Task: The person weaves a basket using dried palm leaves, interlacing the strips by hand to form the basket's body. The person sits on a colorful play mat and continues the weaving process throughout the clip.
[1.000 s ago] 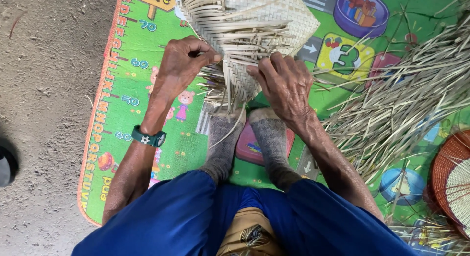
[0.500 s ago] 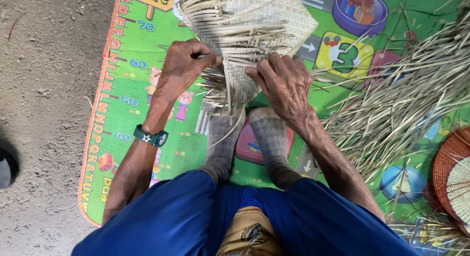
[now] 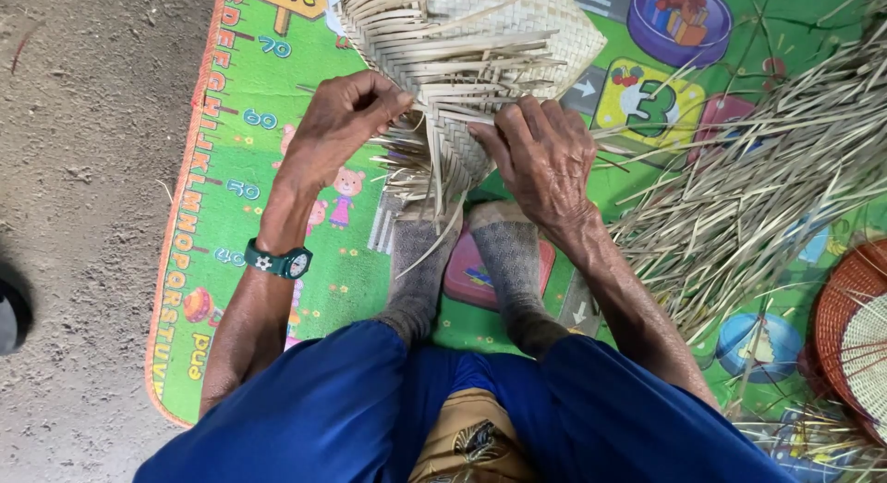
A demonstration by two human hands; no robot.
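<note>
fingers of left hand pinched one strip; right hand pressed flat on woven mat; brittle strip risked snapping or slipping loose.

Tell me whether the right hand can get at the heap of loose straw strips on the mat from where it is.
Probably yes. The right hand rests on the woven mat piece, and the straw heap lies just beside it with nothing between; the hand would first have to let go of the weave.

A bright green play mat with cartoon pictures and an orange border lies on a bare, gritty grey floor. Even daylight falls over both, without hard shadows. No walls or furniture show.
</note>
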